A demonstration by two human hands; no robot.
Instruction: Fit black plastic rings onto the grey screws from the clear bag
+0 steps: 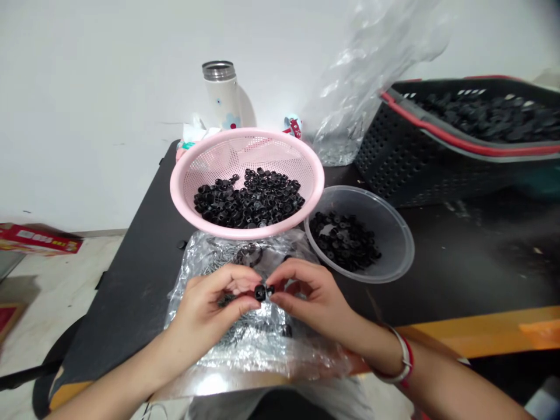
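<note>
"What are the hands doing?"

"Both are closed in a tight pinch. The left hand and the right hand hold a small black plastic piece between their fingertips, just in front of the pink plastic colander."

"What's under them?"

"A crinkled clear plastic bag, lying on the black tabletop right in front of the colander."

"And around the colander?"

"Inside it is a heap of black plastic pieces. Just right of it sits a clear plastic bowl holding more black pieces. Further right stands a dark perforated crate with a red rim, filled with black pieces. Behind the colander stands a white steel-topped flask."
</note>
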